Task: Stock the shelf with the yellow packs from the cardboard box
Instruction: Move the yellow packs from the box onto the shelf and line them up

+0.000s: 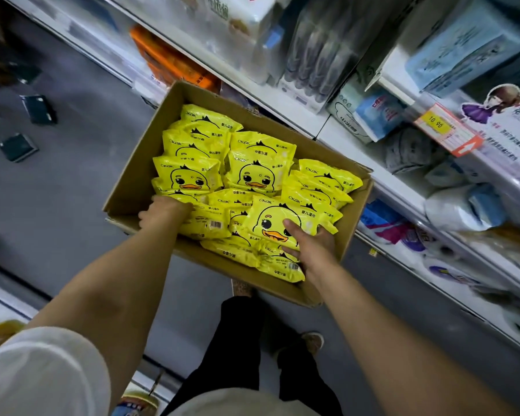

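While the right hand [308, 246] grips one yellow pack [278, 219] with its thumb on top and fingers under, that pack sits at the near right of the box [126, 187], on top of other packs. A duck face is printed on it. More yellow packs [222, 163] fill the box beyond both hands, some flat and some standing in rows. They look shiny and soft, like plastic bags.

To the left of the right hand, the left hand [162, 211] reaches into the near left corner of the box. Its fingers dip down among the packs and are hidden, so I cannot tell if they hold one.

The box is brown cardboard with plain walls and an open top. Its far right corner is close to the edge of a white shelf [285, 105].

Past the right hand, on the right, the shelf holds blue and white soft bundles [382, 115] and a yellow price tag [436, 123]. An orange pack [168, 61] sits lower on the shelf, beyond the box.

Under the box is a grey floor [72, 181]. Below the hands are dark trousers [249, 352] and a shoe [312, 342]. Left of the left hand, small dark things [38, 109] lie on the floor.
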A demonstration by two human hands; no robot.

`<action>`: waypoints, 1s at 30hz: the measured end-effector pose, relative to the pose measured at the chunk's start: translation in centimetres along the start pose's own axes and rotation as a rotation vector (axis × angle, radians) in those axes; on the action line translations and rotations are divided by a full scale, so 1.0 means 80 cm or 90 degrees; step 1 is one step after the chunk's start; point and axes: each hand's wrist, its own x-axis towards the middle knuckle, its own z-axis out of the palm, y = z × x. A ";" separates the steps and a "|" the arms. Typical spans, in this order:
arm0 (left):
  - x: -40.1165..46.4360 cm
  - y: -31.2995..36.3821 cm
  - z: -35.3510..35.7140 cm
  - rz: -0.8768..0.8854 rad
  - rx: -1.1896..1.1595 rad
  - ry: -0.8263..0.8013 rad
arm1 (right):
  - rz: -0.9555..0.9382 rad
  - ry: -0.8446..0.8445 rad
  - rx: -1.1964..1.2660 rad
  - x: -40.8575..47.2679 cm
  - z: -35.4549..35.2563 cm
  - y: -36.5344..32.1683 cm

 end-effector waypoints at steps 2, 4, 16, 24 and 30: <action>0.003 0.000 0.000 0.003 0.004 -0.025 | 0.000 -0.002 0.007 0.002 0.001 0.000; 0.001 0.003 0.003 0.014 -0.074 -0.046 | -0.001 -0.007 0.012 0.003 0.003 -0.001; -0.055 0.046 0.036 0.264 -0.469 -0.162 | 0.005 -0.005 0.049 0.013 -0.003 0.002; -0.039 0.033 0.063 0.371 -0.139 -0.136 | 0.005 0.008 0.108 0.018 -0.017 0.014; -0.054 0.019 0.083 0.375 0.011 -0.048 | 0.004 0.018 0.124 0.017 -0.036 0.022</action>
